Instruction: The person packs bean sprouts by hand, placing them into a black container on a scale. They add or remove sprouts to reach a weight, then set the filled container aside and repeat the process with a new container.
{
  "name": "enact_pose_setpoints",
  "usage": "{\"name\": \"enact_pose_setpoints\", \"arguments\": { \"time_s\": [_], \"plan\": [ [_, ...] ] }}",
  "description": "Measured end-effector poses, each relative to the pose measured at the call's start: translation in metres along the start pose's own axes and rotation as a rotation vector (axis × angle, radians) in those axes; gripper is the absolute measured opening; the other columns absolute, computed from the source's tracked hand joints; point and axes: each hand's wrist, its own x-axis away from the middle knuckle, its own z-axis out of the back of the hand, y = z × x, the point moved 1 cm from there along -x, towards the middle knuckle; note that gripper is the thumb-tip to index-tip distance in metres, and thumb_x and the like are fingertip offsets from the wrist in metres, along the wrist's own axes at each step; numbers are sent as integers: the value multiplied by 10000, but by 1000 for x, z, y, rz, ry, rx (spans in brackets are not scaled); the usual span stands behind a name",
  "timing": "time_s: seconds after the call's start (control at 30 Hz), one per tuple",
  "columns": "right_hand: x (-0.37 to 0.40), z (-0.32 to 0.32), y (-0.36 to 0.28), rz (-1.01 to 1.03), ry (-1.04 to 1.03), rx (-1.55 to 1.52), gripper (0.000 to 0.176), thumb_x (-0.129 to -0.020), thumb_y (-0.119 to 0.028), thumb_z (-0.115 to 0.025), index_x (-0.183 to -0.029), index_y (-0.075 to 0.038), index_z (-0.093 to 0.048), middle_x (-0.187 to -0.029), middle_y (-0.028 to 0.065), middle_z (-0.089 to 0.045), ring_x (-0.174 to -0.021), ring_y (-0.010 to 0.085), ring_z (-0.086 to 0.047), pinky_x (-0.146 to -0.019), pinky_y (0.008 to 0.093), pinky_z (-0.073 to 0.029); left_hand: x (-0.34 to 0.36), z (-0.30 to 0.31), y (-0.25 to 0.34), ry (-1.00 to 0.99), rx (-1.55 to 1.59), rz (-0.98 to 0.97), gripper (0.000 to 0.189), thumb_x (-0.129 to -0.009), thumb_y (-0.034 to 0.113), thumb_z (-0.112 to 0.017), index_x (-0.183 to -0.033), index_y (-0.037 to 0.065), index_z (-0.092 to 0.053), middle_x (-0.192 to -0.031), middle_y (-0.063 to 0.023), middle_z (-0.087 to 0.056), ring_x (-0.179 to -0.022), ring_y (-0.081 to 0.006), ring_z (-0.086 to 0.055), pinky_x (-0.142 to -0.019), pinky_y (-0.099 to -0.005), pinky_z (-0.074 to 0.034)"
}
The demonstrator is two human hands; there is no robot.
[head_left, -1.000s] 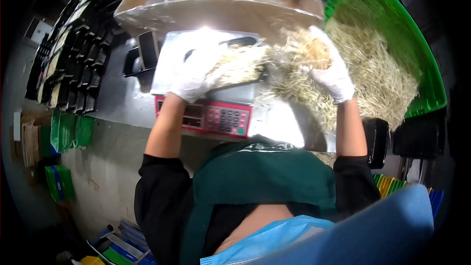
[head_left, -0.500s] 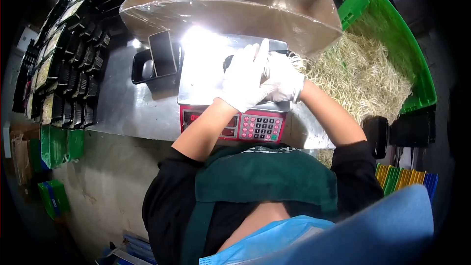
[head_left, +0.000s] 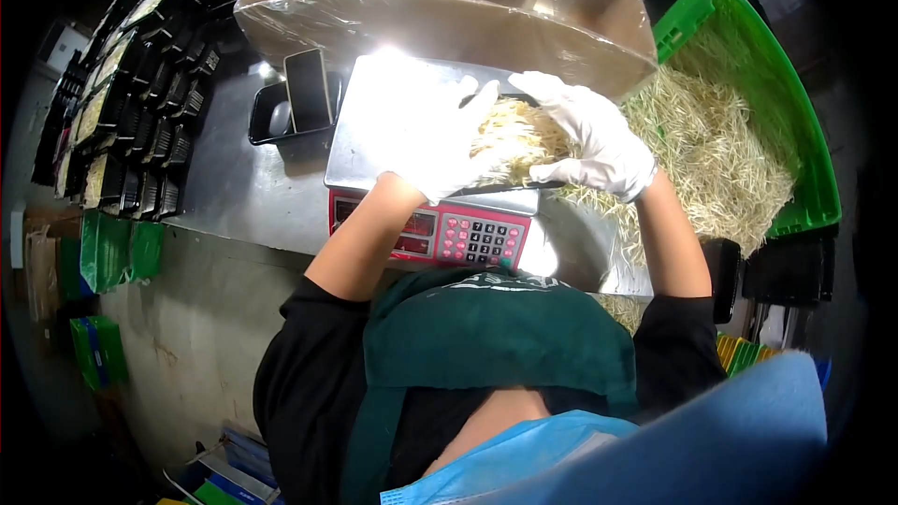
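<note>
A black tray (head_left: 510, 190) heaped with pale bean sprouts (head_left: 516, 136) lies on the metal plate (head_left: 365, 122) of a red digital scale (head_left: 482, 241). My left hand (head_left: 447, 136), in a white glove, is at the tray's left side with its fingers apart, partly washed out by glare. On the opposite side, my gloved right hand (head_left: 594, 138) curves over the tray's right end, thumb and fingers spread at the sprouts. Both hands are open. Much of the tray's rim is hidden under hands and sprouts.
To the right, a green crate (head_left: 814, 159) spills loose sprouts (head_left: 711, 150) onto the table. Stacked black trays (head_left: 140, 122) line the left. A phone (head_left: 308, 92) leans in a small black tray (head_left: 267, 137). Behind the scale stands a plastic-wrapped cardboard box (head_left: 449, 23).
My hands, close together over the tray before, have moved apart to its left and right sides. The sprouts between them now show. The scale sits slightly further left in view.
</note>
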Motion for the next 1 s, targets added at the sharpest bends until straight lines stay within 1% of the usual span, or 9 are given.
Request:
{"name": "enact_pose_setpoints", "arguments": {
  "time_s": [0.17, 0.27, 0.37, 0.4, 0.53, 0.63, 0.73, 0.9, 1.0],
  "plan": [
    [-31, -38, -2, 178, -100, 71, 757, -781, -455, -658, -1376, -62, -406, -1386, 172, -431, -1277, 361, -396, -1076, 463, -277, 10, 20, -19, 343, 347, -28, 634, -835, 276, -688, -1356, 20, -433, -1247, -147, -541, -1194, -297, -487, -1040, -393, -360],
    [-45, -76, -7, 227, 33, 176, 676, -768, -390, -646, -1348, -104, -449, -1370, 135, -457, -1256, 330, -414, -1059, 466, -278, 8, 3, -20, 499, 1199, 315, 561, -856, 229, -667, -1333, 18, -461, -1243, -128, -543, -1190, -247, -492, -1054, -362, -353],
    [-49, -73, -7, 350, 10, 313, 643, -738, -339, -632, -1332, -152, -473, -1368, 114, -465, -1259, 313, -409, -1065, 506, -245, 12, -8, -11, 168, 339, 106, 744, -817, 401, -649, -1393, 10, -387, -1366, -216, -452, -1257, -368, -432, -1062, -485, -295],
    [-50, -72, -4, 131, -283, 415, 677, -720, -418, -646, -1329, -175, -476, -1372, 110, -462, -1284, 301, -385, -1079, 564, -193, 12, -12, -7, 158, 126, 78, 859, -806, 543, -590, -1432, 22, -316, -1404, -229, -398, -1300, -383, -372, -1078, -552, -205],
    [-20, -31, 0, -98, -234, 301, 862, -684, -630, -648, -1377, -164, -436, -1406, 112, -431, -1343, 310, -317, -1075, 620, -133, 10, -6, 4, 143, 84, -9, 930, -769, 614, -584, -1433, 22, -311, -1409, -215, -398, -1266, -357, -415, -1069, -569, -191],
    [-7, -25, 19, -203, -283, -512, 714, -784, -311, -701, -1407, -137, -400, -1305, 147, -532, -1160, 298, -540, -996, 413, -405, 4, -2, 5, -9, -12, 46, 949, -761, 629, -583, -1429, 13, -312, -1384, -186, -430, -1233, -323, -448, -1073, -548, -178],
    [4, -27, 18, -302, -235, 42, 595, -834, -106, -633, -1390, -147, -424, -1162, 162, -604, -1004, 267, -609, -866, 320, -483, -4, 6, 9, -157, -69, 23, 966, -750, 595, -622, -1417, -28, -306, -1325, -169, -482, -1199, -292, -482, -1028, -507, -282],
    [19, -7, 23, -440, -171, -263, 496, -846, 59, -531, -1300, -139, -563, -818, 83, -624, -709, 164, -577, -704, 285, -503, 2, -2, -2, -75, 49, -16, 952, -748, 596, -625, -1412, -18, -328, -1334, -172, -479, -1216, -289, -470, -1021, -496, -299],
    [72, -13, 37, -718, 295, -754, 433, -873, 68, -525, -1284, -62, -566, -925, 60, -631, -751, 122, -575, -700, 237, -505, 3, 4, 4, -32, -37, -64, 937, -747, 603, -620, -1404, -9, -350, -1336, -178, -479, -1221, -311, -464, -1022, -495, -297]
  ]
}}
